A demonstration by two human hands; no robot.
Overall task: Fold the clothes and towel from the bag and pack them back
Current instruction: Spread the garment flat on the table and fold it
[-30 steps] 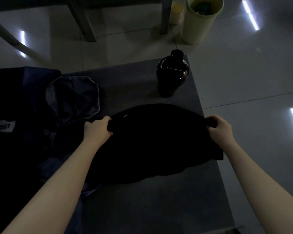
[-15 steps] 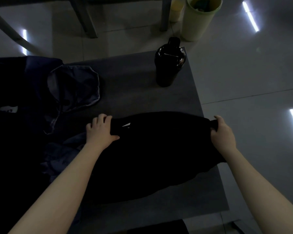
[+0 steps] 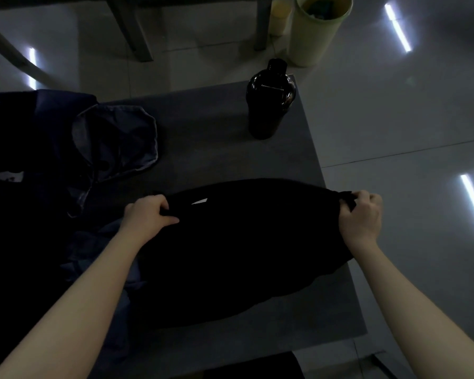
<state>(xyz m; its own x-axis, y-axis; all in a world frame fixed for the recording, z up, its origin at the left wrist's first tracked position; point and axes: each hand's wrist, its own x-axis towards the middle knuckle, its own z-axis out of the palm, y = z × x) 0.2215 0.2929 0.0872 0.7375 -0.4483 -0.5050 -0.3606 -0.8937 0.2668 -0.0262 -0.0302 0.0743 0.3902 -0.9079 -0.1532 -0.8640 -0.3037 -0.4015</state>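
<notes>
Hands first: our left hand [image 3: 145,218] grips the far-left edge of the black garment [image 3: 244,247], curled round the cloth, & our right hand [image 3: 361,218] pinches a bunched bit at its far-right edge; it lies spread between them on the grey tabletop [image 3: 208,138]. To fold well, we'd judge: hold even tension, lift both corners level & bring the far edge toward us in one go, w/o catching the denim pile [image 3: 115,143] at left or the black bottle [image 3: 268,105] beyond.
</notes>
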